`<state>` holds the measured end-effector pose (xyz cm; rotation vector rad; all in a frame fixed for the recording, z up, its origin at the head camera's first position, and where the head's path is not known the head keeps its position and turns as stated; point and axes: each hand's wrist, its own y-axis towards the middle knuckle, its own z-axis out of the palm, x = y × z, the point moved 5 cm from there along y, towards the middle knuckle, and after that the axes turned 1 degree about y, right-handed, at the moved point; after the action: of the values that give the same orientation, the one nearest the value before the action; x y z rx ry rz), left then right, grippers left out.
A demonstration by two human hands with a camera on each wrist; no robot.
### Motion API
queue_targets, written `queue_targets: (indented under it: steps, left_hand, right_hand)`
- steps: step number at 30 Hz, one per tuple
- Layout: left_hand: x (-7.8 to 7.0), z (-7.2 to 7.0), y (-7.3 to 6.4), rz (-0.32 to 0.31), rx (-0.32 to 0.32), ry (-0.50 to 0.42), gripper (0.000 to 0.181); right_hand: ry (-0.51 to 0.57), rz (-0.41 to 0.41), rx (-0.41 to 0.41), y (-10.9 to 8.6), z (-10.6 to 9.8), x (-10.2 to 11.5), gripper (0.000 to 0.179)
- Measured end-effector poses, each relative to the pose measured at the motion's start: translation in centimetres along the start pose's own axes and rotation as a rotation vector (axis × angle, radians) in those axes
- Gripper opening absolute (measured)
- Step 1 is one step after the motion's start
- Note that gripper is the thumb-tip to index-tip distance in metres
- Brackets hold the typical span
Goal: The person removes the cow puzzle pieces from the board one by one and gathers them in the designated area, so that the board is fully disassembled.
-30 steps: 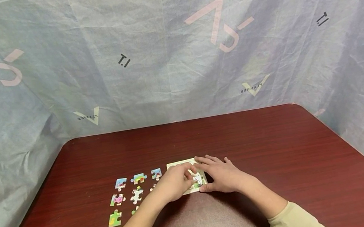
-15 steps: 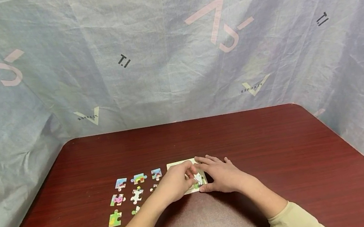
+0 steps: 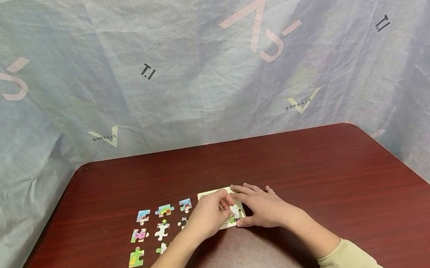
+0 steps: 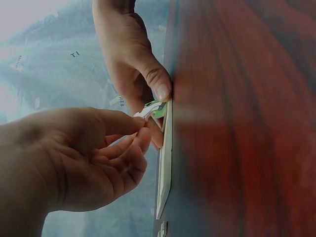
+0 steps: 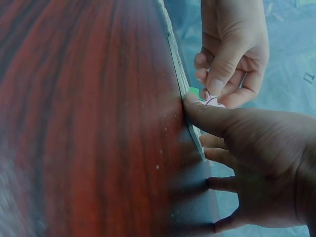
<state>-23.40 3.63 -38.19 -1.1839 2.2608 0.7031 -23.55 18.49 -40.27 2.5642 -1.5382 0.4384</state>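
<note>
A small puzzle tray with a pale frame (image 3: 203, 195) lies flat at the middle of the table. Over its right part, my left hand (image 3: 209, 213) pinches a white and green jigsaw piece (image 4: 149, 109) between thumb and fingertips. That piece stands tilted, its green end down at the tray in the left wrist view. My right hand (image 3: 261, 206) rests on the tray's right side with fingers spread. Its thumb (image 5: 205, 113) touches the near edge, close to the piece. The left hand covers much of the tray's inside.
Several loose jigsaw pieces lie in rows left of the tray, among them a green one (image 3: 136, 257), a pink one (image 3: 139, 235) and a white one (image 3: 162, 230). My left forearm (image 3: 176, 253) partly covers the nearest ones. A grey cloth (image 3: 196, 62) hangs behind the table.
The left fingers have curled in a little more, while the hand stays over the tray with the jigsaw piece. My right hand keeps its place.
</note>
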Motion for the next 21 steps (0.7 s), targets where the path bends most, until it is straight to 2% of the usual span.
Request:
queue_targets:
  steps: [12, 21]
  left_hand:
    - [1.6, -0.7, 0.0, -0.101, 0.008, -0.071, 0.013]
    - [2.1, -1.4, -0.6, -0.132, -0.009, -0.154, 0.011]
  right_hand:
    - [0.004, -0.01, 0.007, 0.1, 0.2, 0.0, 0.074]
    - [0.003, -0.01, 0.001, 0.0, 0.1, -0.1, 0.073]
